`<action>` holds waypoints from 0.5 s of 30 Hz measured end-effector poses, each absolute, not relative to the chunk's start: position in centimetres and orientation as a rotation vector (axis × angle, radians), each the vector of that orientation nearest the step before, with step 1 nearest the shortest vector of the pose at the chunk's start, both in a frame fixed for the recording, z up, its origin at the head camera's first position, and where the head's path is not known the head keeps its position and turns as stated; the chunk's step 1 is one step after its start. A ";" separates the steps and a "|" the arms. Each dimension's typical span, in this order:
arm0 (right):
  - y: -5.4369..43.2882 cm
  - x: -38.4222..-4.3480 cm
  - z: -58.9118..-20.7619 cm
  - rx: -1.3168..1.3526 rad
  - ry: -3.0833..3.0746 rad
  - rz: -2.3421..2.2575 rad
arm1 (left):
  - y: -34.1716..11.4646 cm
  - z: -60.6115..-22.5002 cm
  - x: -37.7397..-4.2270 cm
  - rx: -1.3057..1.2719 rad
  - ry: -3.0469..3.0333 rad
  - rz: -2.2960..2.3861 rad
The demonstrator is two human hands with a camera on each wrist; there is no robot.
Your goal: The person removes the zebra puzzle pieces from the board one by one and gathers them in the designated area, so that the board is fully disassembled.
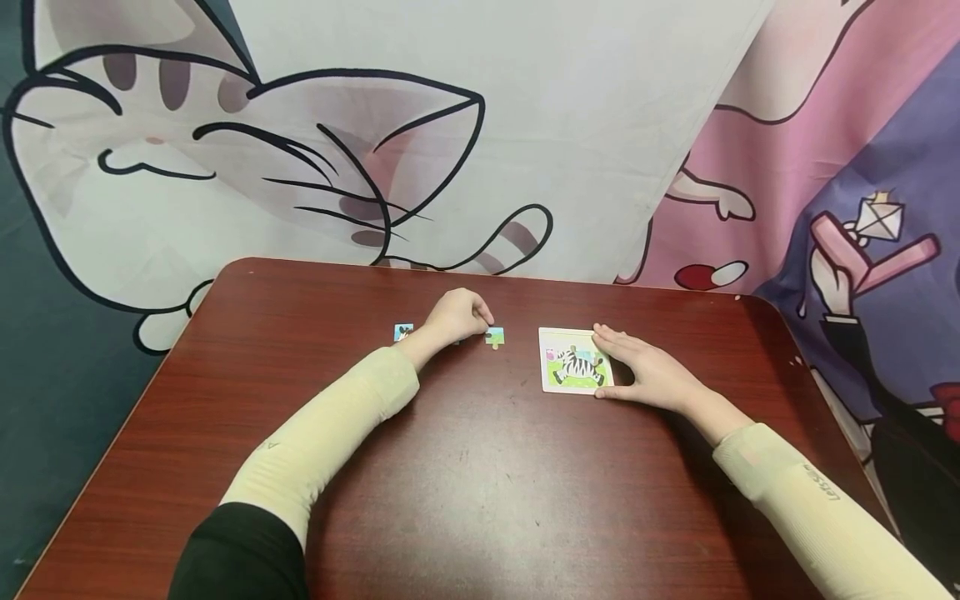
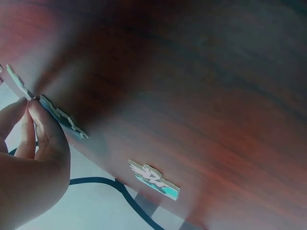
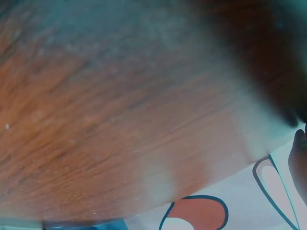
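Observation:
My left hand (image 1: pixel 456 315) is over the far middle of the table. Its thumb and fingertips pinch at the edge of a blue-and-green puzzle piece (image 1: pixel 495 337). In the left wrist view that piece (image 2: pixel 18 80) lies at the fingertips, with another puzzle piece (image 2: pixel 64 118) under the hand. A blue piece with black and white markings (image 1: pixel 403 332) lies left of the hand. My right hand (image 1: pixel 651 371) rests at the right side of a square zebra puzzle board (image 1: pixel 555 388), straight fingers at its top corner and thumb at its bottom corner. Part of the zebra picture is filled in.
The brown table (image 1: pixel 465 492) has rounded far corners. A cloth backdrop with a cartoon cat (image 1: pixel 247 167) hangs right behind its far edge. The right wrist view shows mostly tabletop (image 3: pixel 120 120), with part of the hand at the right border.

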State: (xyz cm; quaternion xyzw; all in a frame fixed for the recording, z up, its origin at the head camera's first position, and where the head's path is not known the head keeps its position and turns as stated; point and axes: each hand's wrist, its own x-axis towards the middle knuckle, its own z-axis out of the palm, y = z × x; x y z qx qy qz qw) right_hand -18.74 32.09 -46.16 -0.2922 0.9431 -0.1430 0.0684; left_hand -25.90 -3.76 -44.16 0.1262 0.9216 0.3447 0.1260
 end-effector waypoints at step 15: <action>31.8 -18.6 -45.9 -0.913 2.867 -0.467 | -3.8 -44.4 -25.9 0.361 2.693 1.004</action>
